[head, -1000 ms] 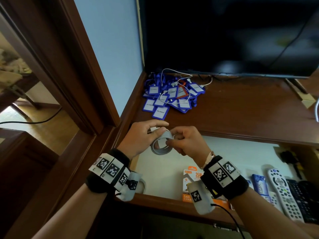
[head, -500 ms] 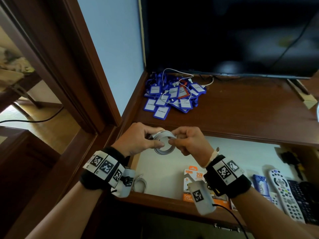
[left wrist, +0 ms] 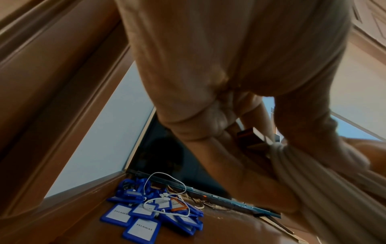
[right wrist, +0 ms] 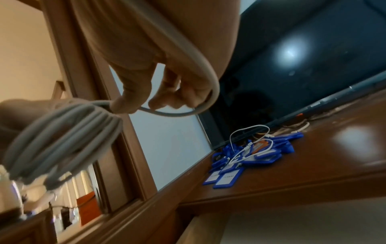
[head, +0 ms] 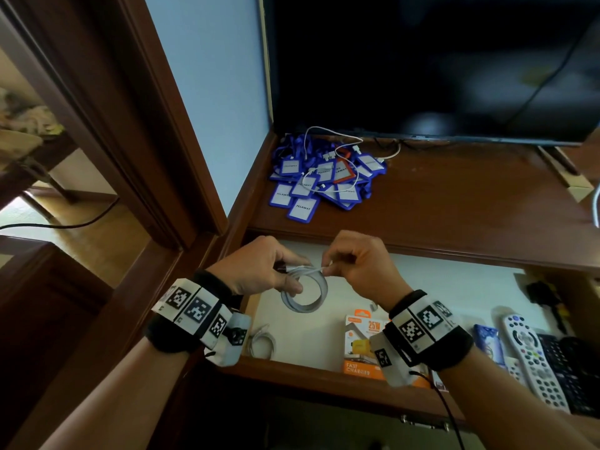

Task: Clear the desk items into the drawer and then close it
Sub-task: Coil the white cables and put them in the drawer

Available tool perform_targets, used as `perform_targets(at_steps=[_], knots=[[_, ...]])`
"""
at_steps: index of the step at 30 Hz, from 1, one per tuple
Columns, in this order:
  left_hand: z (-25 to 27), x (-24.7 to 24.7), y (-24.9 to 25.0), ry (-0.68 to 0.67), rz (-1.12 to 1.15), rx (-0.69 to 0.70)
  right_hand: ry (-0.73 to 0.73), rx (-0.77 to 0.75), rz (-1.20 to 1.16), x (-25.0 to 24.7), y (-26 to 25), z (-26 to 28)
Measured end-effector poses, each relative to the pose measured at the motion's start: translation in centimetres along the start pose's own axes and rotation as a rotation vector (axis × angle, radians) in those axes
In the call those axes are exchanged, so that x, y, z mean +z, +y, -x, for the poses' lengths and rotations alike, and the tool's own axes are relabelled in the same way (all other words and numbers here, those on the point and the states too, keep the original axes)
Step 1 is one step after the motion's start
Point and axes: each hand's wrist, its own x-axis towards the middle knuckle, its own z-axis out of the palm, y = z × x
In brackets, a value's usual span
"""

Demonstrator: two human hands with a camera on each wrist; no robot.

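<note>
Above the open drawer (head: 311, 329): both my hands on the coiled grey cable (head: 305, 292).
Left hand (head: 259, 267) fingers curl round the coil; right hand (head: 357, 264) pinches its loose end. Blue badge holders (head: 321, 180) lie on the bench (head: 454, 203) behind the drawer.

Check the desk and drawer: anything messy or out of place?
Yes: the blue badge holders lie in a jumbled heap at the desk's back left corner, with a loose white cable tangled over them. Nothing looks spilled or broken.
</note>
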Motion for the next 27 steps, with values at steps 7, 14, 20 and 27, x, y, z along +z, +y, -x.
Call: perform_targets(at_steps=[7,14,20,27], knots=[[0.2,0.2,-0.2,-0.014,0.027,-0.018,-0.002,-0.044,0.098,1.1,0.4,0.3],[0.3,0.2,-0.4,-0.031,0.080,-0.018,-0.115,-0.121,0.297,1.1,0.0,0.4],[0.5,0.4,-0.6,-0.075,0.195,0.005,-0.155,-0.136,0.539,0.7,-0.2,0.7],[0.2,1.1,-0.8,0.085,0.367,0.078,0.031,-0.016,0.062,1.9,0.4,0.4]])
